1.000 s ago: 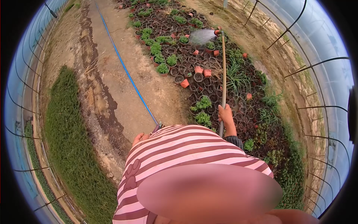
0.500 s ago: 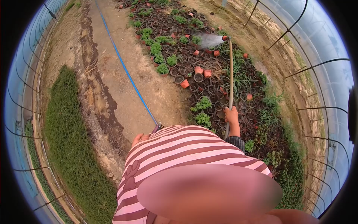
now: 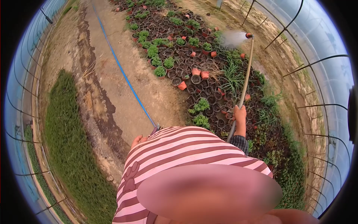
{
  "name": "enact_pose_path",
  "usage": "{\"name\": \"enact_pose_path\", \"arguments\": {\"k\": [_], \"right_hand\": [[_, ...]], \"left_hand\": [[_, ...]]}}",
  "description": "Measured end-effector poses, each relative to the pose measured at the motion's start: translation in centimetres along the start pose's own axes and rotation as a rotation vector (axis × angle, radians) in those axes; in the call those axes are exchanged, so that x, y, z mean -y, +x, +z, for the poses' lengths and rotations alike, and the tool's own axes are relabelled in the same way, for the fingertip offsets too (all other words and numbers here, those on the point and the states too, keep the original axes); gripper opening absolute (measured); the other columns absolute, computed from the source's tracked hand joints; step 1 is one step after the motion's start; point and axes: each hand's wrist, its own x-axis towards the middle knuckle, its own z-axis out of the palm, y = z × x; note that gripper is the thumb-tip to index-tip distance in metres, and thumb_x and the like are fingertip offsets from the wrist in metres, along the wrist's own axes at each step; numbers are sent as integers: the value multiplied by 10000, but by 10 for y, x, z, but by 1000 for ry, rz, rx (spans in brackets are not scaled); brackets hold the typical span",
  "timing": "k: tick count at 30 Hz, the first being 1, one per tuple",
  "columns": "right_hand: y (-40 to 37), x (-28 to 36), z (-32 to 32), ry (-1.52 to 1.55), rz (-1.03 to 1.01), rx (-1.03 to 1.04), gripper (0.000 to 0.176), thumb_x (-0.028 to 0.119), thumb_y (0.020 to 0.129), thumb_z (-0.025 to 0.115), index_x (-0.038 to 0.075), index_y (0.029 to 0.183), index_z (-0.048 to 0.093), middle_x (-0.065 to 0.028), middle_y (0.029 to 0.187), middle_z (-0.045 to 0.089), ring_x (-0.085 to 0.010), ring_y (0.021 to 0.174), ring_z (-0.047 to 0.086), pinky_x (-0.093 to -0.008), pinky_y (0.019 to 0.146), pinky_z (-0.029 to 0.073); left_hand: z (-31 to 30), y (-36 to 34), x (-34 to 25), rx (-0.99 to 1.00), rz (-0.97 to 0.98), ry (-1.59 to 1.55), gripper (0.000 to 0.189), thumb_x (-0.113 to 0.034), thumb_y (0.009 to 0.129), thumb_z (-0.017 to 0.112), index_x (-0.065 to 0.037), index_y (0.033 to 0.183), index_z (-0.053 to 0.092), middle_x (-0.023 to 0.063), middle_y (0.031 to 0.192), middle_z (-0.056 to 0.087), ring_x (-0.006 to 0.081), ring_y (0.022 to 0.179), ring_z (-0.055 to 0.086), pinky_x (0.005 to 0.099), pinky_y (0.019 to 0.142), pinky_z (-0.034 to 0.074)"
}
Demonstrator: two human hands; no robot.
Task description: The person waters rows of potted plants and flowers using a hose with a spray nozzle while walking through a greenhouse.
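My right hand (image 3: 240, 113) is closed around a long tan watering wand (image 3: 247, 74), which points up and away from me. At its far end a red spray head (image 3: 248, 36) throws a fine white spray to the left, over the potted plants. My left hand (image 3: 138, 140) shows only in part at the left edge of my striped apron (image 3: 179, 143); its fingers are mostly hidden. Close to it, a blue hose (image 3: 128, 80) meets a metal fitting (image 3: 158, 126) and a purplish piece that passes behind the apron.
Many dark pots (image 3: 209, 89) cover the ground ahead, some with leafy green plants (image 3: 159, 71). Several orange pots (image 3: 196, 71) stand or lie among them. Bare soil path (image 3: 112, 74) runs left of them, beside a dense green bed (image 3: 63, 123). Curved greenhouse ribs (image 3: 317, 64) rise at the right.
My right hand and the wand have swung to the right, carrying the spray head and its spray right over the plants. My left hand stays almost in place.
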Motion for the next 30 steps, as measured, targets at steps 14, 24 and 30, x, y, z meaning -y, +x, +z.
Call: {"name": "enact_pose_path", "arguments": {"k": [14, 24, 30], "right_hand": [[22, -5, -1, -140, -33, 2, 202, 160, 915, 484, -10, 997, 413, -64, 642, 439, -140, 430, 434, -308, 373, 343], [16, 8, 8, 332, -78, 267, 159, 170, 907, 496, 69, 879, 377, 10, 615, 356, -70, 458, 363, -235, 378, 290], [23, 22, 16, 326, -88, 323, 162, 176, 915, 486, 78, 865, 368, 15, 609, 350, -60, 446, 341, -234, 366, 277]], "left_hand": [[39, -1, -20, -111, -135, 71, 528, -143, 850, 626, 46, 1252, 340, 168, 1032, 601, 215, 928, 600, 344, 817, 491], [18, 23, 31, -83, 92, 118, 465, -148, 865, 607, 53, 1225, 392, 155, 982, 622, 212, 885, 615, 326, 787, 498], [18, 38, 14, 101, -270, -304, 300, -142, 914, 508, 51, 1131, 434, 133, 875, 621, 190, 764, 610, 301, 724, 510]]}}
